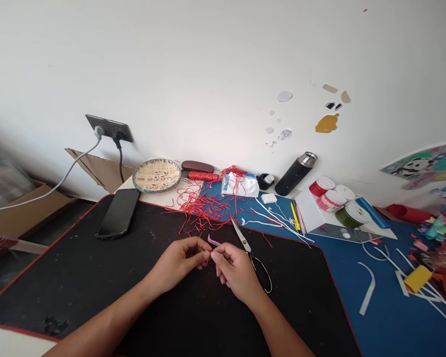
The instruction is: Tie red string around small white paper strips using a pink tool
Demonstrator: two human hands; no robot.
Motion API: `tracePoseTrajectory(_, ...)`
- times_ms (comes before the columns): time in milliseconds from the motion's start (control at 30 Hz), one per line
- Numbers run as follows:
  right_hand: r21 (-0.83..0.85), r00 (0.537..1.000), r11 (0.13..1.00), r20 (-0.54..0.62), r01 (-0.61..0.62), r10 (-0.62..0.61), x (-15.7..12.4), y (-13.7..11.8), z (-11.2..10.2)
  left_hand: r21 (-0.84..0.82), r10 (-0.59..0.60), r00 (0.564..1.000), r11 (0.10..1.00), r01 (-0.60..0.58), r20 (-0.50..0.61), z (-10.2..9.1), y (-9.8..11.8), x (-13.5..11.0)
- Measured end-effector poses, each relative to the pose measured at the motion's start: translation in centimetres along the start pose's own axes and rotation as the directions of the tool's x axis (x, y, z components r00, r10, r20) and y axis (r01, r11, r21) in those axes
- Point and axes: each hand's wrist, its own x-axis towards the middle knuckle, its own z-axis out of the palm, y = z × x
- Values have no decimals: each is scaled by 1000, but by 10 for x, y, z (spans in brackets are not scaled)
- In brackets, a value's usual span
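Observation:
My left hand and my right hand meet above the black mat. The fingertips of both are pinched together on a short piece of red cord, most of it hidden by the fingers. A slim purple tool with a curved tip shows just behind my right fingers; its other end is hidden, so I cannot tell whether that hand holds it. Scissors lie beside my right hand, their black handles partly behind the wrist. Many cut red cords are heaped beyond my hands.
A phone and a woven basket lie at the left. Along the wall are a red thread spool, a white packet and a black flask. Ribbon rolls and white strips are at the right.

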Motion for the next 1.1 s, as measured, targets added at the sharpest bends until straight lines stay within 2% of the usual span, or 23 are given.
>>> tracePoseTrajectory(133, 3, 1000, 1000, 5, 27, -27, 0, 0, 0, -13, -39, 999, 999, 39, -8, 1, -2, 0)
tracePoseTrajectory(367, -43, 998, 997, 4, 57, -57, -1, -2, -1, 134, -85, 993, 988, 74, 78, -3, 5, 0)
tracePoseTrajectory(467, -33, 999, 999, 4, 38, -37, -1, -3, -1, 147, -85, 994, 986, 74, 65, -3, 5, 0)
tracePoseTrajectory(667, -112, 998, 992, 18, 60, -58, -2, -2, -2, 112, -79, 995, 991, 73, 54, -5, 3, 0)
tracePoseTrajectory(900, -104, 998, 993, 39, 52, -48, -1, -2, -1, -47, -121, 992, 991, 122, 37, -7, 8, 2)
tracePoseTrajectory(1100, -98, 998, 993, 39, 61, -57, -1, -1, 0, -113, -124, 992, 986, 124, 8, -5, 6, 3)
